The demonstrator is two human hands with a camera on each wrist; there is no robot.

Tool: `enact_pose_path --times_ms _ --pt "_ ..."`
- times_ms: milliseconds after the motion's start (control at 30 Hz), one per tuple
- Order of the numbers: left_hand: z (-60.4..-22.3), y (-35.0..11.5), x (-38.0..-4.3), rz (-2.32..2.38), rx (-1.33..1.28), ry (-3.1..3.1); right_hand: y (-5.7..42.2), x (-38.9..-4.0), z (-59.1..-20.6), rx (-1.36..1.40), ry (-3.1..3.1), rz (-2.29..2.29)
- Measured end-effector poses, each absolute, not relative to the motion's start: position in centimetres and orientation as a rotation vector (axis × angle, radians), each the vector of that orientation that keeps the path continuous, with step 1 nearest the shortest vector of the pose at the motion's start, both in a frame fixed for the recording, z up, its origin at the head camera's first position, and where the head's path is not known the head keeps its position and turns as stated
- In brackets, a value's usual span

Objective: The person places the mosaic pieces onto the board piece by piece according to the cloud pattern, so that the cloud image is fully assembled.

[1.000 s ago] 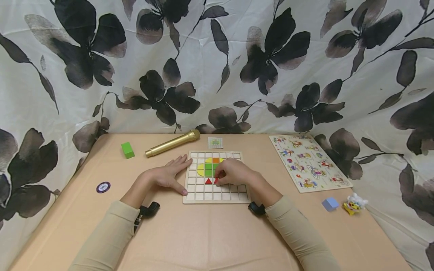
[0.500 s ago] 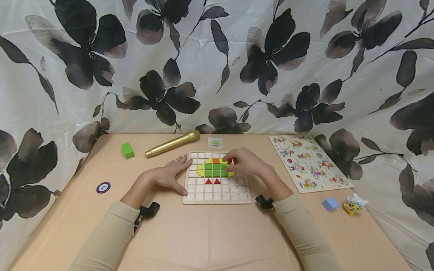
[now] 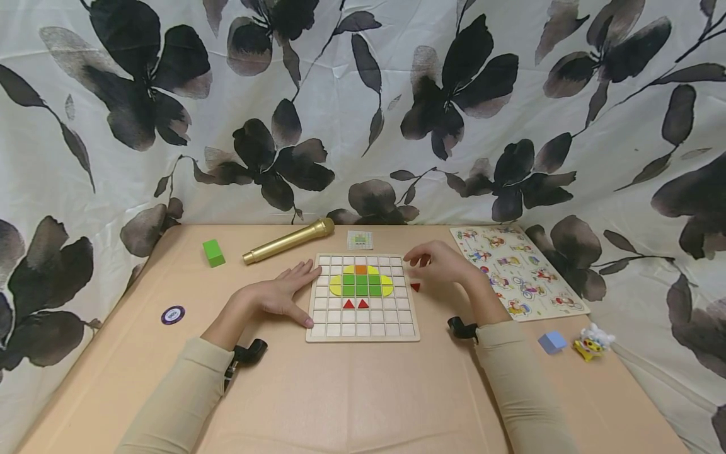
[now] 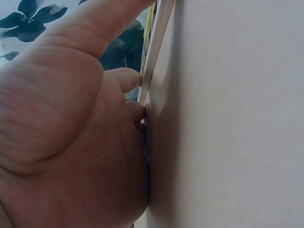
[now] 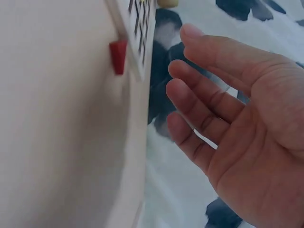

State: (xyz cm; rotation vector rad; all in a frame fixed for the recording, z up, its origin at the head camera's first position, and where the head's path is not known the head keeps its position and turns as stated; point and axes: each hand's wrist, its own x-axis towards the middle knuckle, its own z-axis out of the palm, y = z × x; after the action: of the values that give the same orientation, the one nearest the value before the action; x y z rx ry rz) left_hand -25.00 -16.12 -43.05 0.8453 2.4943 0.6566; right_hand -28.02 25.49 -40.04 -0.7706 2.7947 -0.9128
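Note:
A white grid board lies mid-table in the head view. On it, green squares, yellow rounded pieces and an orange square form a pattern, with two red triangles below. My left hand rests with spread fingers along the board's left edge, the thumb touching its side. Just past the right edge, my right hand hovers with loosely bent fingers and nothing in them. Below it a red piece lies on the table, seen beside the board in the right wrist view too.
Behind the board are a small pattern card and a gold microphone. A green block and a round chip sit left. To the right lie a picture puzzle board, a blue block and a small toy.
The right hand has let go of the red triangle on the board and moved right, past the board's right edge, uncovering the pattern and the loose red piece. My left hand stays put.

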Motion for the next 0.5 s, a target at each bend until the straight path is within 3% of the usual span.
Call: enact_pose_path --times_ms 500 --pt "-43.1 -16.1 -25.1 0.651 0.841 2.493 26.7 -28.9 -41.8 -0.736 2.541 -0.893"
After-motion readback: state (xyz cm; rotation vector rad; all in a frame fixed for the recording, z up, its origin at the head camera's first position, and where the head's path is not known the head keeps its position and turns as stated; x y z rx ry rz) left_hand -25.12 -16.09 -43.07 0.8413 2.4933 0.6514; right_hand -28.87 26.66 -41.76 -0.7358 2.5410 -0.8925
